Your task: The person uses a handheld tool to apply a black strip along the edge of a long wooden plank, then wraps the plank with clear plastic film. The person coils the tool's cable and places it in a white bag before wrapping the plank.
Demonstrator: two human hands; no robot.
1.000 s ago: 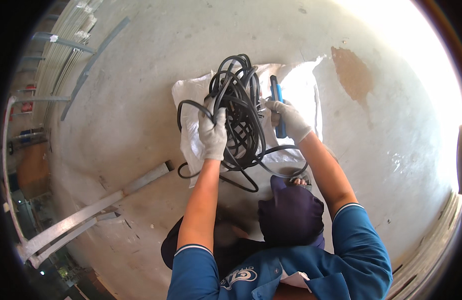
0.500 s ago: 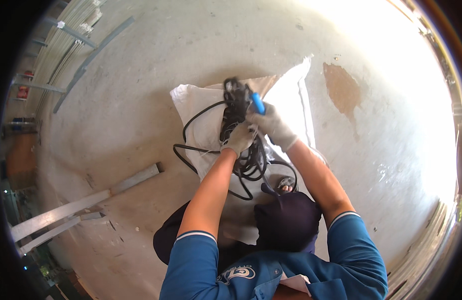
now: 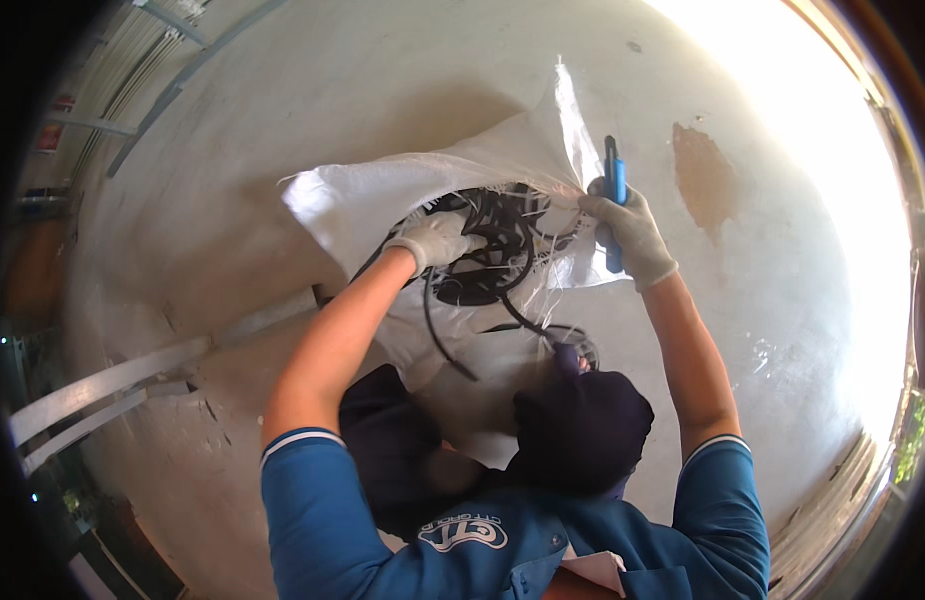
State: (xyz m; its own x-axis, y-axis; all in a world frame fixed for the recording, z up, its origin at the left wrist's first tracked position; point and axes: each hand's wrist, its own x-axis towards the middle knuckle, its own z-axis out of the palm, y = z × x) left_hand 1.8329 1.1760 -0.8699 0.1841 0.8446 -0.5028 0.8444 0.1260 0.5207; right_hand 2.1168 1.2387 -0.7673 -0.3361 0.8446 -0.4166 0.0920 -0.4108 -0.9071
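Observation:
A white woven sack (image 3: 383,185) lies on the floor in front of me, its frayed mouth spread wide. Inside the mouth shows a tangled bundle of black cable or hose (image 3: 498,235), with loose lengths hanging out toward me. My gloved left hand (image 3: 438,243) is at the left of the opening, its fingers closed over part of the bundle. At the right, my gloved right hand (image 3: 628,225) holds a blue utility knife (image 3: 615,185) upright and pinches the sack's torn edge. Loose white threads hang from that edge.
Metal bars (image 3: 113,385) lie on the concrete floor at the left. Long pale strips are stacked on a rack (image 3: 133,60) at the far left. A brown patch (image 3: 705,180) marks the floor to the right. My foot (image 3: 585,352) is close below the sack.
My hands have moved apart, the right one outward with the knife, the left one leftward. The sack's mouth is now pulled wide, its upper edge raised around the black bundle.

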